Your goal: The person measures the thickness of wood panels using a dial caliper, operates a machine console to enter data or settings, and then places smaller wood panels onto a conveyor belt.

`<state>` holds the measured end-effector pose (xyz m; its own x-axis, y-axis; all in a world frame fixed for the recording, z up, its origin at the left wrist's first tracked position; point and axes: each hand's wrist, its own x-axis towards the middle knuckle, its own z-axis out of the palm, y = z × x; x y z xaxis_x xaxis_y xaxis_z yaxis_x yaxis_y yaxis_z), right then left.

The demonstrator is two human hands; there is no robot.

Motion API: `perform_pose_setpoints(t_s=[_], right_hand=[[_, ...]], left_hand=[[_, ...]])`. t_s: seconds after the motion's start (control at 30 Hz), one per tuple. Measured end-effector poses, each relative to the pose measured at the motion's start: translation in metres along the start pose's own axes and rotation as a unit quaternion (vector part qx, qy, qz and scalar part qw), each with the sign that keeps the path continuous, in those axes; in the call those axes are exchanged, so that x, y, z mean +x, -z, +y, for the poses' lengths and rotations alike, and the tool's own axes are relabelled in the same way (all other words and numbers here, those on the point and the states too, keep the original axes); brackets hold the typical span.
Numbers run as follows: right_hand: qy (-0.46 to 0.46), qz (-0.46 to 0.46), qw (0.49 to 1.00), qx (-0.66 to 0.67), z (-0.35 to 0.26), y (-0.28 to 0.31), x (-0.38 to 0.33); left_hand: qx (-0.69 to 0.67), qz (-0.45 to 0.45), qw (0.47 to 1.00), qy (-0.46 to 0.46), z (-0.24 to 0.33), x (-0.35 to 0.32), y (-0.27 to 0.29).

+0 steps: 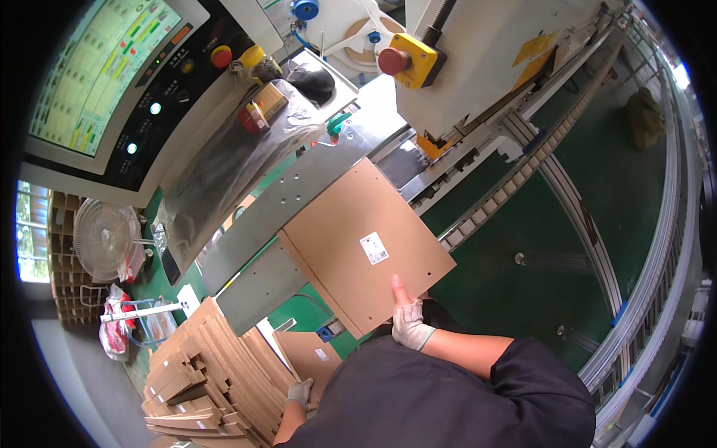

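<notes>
A flat brown cardboard carton (351,239) with a small white label lies on the machine's sloping grey metal plate (299,194). My right hand (407,319), in a light work glove, grips the carton's near edge with the thumb on top. My left hand (301,391), also gloved, is lower left and closes on the edge of a second flat carton (308,357), which leans by a stack of folded cartons (205,373). My dark sleeves and torso cover the bottom centre.
A control panel with a screen (97,75) and buttons is at the upper left. A yellow box with a red stop button (407,60) sits above the plate. A curved conveyor rail (597,246) runs down the right over the green floor. A fan (104,239) stands at the left.
</notes>
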<state>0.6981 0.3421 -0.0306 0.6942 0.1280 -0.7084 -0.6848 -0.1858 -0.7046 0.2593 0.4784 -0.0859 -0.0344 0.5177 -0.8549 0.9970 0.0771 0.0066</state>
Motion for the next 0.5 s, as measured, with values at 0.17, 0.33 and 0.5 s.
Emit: perform_pose_setpoints(t_s=[0.17,0.33,0.5], right_hand=[[-0.020,-0.018,0.997,0.074,-0.020,-0.001,-0.009],[-0.078,-0.001,0.997,0.022,-0.021,0.003,-0.003],[-0.072,-0.040,0.995,0.058,-0.024,0.005,-0.007]], left_hand=[[0.081,0.016,0.996,0.042,0.022,-0.022,-0.009],[0.190,-0.029,0.980,-0.053,0.020,-0.025,-0.023],[0.347,-0.068,0.896,-0.269,-0.008,-0.011,-0.044]])
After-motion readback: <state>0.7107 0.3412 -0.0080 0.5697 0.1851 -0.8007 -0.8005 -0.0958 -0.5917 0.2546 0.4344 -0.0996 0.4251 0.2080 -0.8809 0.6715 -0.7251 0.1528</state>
